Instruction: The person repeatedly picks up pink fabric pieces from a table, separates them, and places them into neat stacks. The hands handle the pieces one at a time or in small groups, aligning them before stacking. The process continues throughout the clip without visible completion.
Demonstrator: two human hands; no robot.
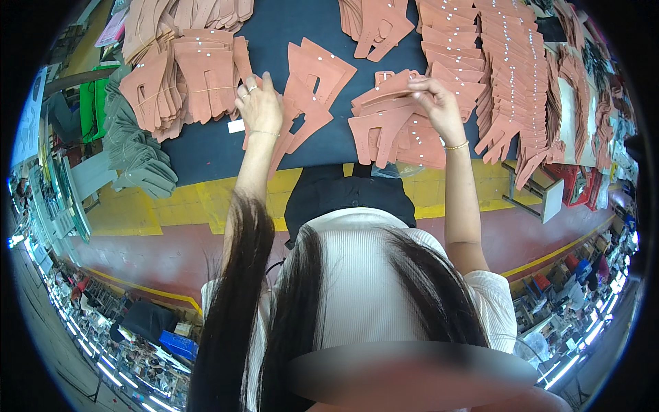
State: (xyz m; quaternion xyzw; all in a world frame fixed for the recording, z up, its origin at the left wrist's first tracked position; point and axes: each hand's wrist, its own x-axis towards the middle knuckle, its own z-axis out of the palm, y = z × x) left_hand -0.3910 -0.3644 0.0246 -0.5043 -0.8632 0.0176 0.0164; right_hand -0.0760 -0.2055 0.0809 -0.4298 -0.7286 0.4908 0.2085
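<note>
Pink leather-like cut pieces with slots lie in piles on a dark blue table (206, 152). My right hand (439, 113) pinches the upper edge of a pink cut piece (388, 89), the top one of a small fanned pile (384, 134). My left hand (261, 110) is over the table between a banded bundle (206, 79) and a loose group of pink pieces (319, 72). Its fingers are bent and somewhat apart, with nothing visible in them. Parts of a pink piece show on both sides of that wrist. A small white tag (235, 126) lies beside it.
Long overlapping rows of pink pieces (511, 75) with small white marks fill the right side. More pink stacks (147, 27) stand at the far left. Grey-green pieces (141, 161) hang over the left edge. A red crate (580, 185) stands beyond the table at right.
</note>
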